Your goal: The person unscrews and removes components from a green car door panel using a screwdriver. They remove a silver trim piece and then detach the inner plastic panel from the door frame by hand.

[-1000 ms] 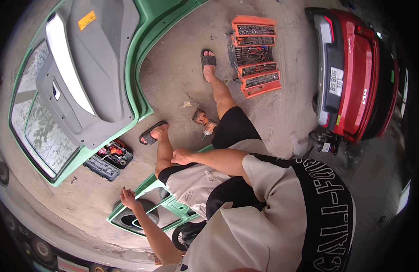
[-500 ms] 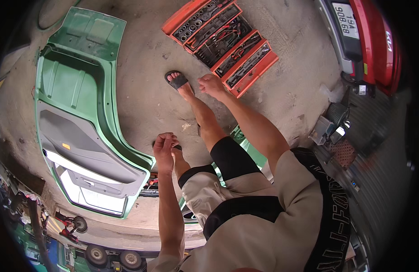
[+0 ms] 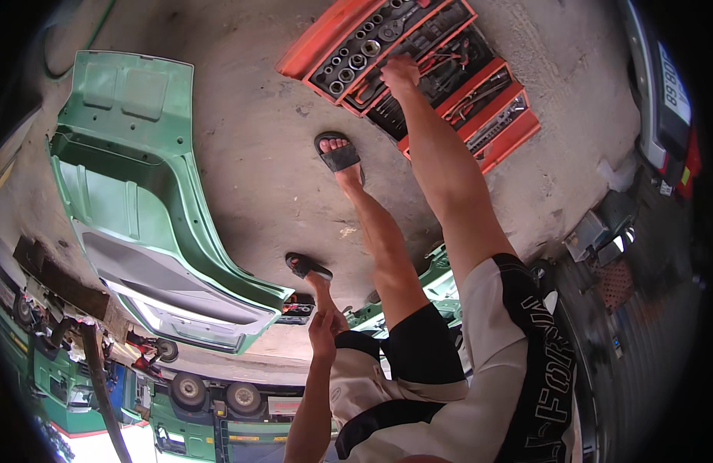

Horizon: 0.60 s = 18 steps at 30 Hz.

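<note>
My right hand (image 3: pixel 399 71) is stretched far out and lies on the tools in an open orange tool case (image 3: pixel 518 131), at the edge of its black socket tray (image 3: pixel 349 62). Whether its fingers grip a tool is hidden. My left hand (image 3: pixel 322 332) is close to my body and rests against my lower leg near the ankle, with nothing visible in it. I sit on the concrete floor with both legs out, a black sandal (image 3: pixel 339 154) on the far foot and another sandal (image 3: pixel 306 266) on the near one.
A large green car door (image 3: pixel 140 224) lies flat on the floor to my left. A small black and red tool box (image 3: pixel 299 309) sits by my near foot. A green panel (image 3: pixel 441 270) lies under my legs. A vehicle's rear (image 3: pixel 669 100) stands at the right.
My right arm has reached out from beside my knee to the orange tool case. My left hand has dropped to my ankle. The view has turned toward the case.
</note>
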Tool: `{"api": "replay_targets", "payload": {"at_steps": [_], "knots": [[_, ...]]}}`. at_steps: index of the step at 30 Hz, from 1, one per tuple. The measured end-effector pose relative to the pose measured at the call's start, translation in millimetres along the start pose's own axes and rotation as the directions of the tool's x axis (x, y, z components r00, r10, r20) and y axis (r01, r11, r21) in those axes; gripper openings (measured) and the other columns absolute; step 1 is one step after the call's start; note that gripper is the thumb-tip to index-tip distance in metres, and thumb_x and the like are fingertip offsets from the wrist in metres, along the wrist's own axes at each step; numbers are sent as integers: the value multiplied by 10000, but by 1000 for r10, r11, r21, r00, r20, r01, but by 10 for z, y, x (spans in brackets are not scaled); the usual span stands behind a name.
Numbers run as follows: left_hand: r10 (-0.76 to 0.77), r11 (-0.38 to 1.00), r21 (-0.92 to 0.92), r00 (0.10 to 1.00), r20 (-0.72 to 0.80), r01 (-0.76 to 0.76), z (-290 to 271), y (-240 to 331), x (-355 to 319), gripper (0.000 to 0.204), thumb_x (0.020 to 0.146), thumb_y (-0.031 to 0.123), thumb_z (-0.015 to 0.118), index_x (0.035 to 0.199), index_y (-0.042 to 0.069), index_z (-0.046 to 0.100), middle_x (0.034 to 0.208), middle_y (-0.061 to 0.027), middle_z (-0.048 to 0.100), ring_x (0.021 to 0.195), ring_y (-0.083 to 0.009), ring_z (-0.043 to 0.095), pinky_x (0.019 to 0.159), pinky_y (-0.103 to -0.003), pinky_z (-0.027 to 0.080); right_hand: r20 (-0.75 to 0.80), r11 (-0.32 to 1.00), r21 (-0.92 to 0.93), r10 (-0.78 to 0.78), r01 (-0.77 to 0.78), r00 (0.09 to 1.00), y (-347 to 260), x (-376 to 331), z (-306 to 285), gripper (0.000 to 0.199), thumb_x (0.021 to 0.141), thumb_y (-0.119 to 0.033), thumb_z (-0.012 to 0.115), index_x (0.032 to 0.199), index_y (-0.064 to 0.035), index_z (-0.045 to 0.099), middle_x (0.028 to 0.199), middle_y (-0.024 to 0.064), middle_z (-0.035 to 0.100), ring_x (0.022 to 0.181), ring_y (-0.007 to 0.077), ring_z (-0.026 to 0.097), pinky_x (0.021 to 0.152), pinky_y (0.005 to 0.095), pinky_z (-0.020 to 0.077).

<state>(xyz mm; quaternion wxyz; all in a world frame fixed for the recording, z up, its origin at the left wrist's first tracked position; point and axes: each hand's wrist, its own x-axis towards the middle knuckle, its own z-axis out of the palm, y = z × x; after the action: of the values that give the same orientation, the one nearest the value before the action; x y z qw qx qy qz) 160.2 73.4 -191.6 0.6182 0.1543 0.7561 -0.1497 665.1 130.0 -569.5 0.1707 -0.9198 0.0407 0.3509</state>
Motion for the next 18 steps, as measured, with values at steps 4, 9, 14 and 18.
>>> {"api": "replay_targets", "payload": {"at_steps": [4, 9, 14, 18], "knots": [[-85, 996, -5, 996, -8, 85, 108, 18, 57, 220, 1029, 250, 605, 1054, 35, 647, 793, -29, 649, 672, -89, 609, 611, -233, 479, 115, 821, 501, 252, -275, 961, 191, 233, 209, 107, 966, -166, 607, 954, -121, 703, 851, 33, 706, 657, 127, 660, 525, 261, 503], [-64, 991, -111, 989, 135, 79, 397, -58, 26, 287, 1039, 279, 610, 1115, 4, 642, 844, -68, 677, 686, -126, 641, 637, -263, 524, 174, 625, 720, 257, -301, 951, 113, 356, 174, 109, 986, -218, 597, 915, -138, 615, 765, 5, 619, 604, 119, 565, 487, 247, 420], [-11, 999, -44, 975, 221, 22, 525, 116, -279, 298, 1033, 317, 596, 1060, 27, 656, 856, -55, 693, 712, -126, 655, 644, -268, 518, 164, 357, 895, 296, -269, 941, 414, -263, 27, 120, 991, -251, 607, 977, -135, 579, 945, 16, 674, 791, 152, 637, 695, 307, 496], [59, 991, -132, 976, 210, -32, 297, 359, -498, 274, 1038, 299, 597, 1100, 41, 665, 876, -46, 686, 762, -134, 660, 683, -280, 527, 306, 437, 806, 270, -400, 913, 289, -1488, -86, 168, 1052, -331, 557, 1073, -165, 558, 1097, -1, 694, 1040, 165, 670, 807, 309, 528]]}}
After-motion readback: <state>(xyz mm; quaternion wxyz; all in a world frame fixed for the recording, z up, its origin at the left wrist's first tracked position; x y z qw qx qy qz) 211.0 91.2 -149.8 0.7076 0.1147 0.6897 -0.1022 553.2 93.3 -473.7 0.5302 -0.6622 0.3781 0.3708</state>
